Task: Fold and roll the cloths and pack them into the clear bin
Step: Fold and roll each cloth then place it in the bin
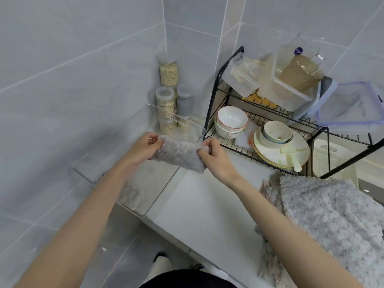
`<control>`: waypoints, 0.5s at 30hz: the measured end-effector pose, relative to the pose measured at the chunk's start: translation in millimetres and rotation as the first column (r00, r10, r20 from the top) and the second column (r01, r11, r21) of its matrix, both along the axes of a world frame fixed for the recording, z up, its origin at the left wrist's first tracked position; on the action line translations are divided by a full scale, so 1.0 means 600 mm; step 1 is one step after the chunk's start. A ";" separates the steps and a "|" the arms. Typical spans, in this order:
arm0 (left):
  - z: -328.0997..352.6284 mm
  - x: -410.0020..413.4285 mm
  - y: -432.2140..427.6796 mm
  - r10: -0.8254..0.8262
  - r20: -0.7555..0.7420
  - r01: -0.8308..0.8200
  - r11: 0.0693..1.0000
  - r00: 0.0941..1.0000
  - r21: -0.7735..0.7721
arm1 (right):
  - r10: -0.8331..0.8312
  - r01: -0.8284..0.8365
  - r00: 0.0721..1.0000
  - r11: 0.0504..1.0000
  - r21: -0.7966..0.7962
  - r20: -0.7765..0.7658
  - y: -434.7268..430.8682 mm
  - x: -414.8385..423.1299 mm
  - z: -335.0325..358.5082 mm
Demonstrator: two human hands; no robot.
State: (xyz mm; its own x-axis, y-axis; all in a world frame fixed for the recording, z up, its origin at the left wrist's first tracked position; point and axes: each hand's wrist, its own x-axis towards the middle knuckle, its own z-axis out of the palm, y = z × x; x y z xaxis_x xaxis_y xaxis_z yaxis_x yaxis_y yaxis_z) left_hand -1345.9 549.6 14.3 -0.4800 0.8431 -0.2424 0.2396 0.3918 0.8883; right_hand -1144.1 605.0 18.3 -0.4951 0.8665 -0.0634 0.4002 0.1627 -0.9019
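Observation:
A grey fluffy cloth, folded into a narrow band, hangs in the air between my two hands. My left hand grips its left end and my right hand pinches its right end. Directly under the cloth stands the clear bin at the counter's left edge, against the tiled wall. Another grey cloth lies inside the bin near its front. A stack of flat grey cloths lies on the counter at the right.
A black wire dish rack with bowls and plates stands behind my hands. Plastic containers sit on its top shelf. Jars of oats stand in the wall corner. The white counter runs in front.

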 end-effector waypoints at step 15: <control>-0.106 -0.197 -0.025 -0.410 -0.511 0.216 0.892 0.755 -0.397 | 0.445 -0.331 0.632 0.895 -0.298 0.634 -0.020 -0.264 -0.078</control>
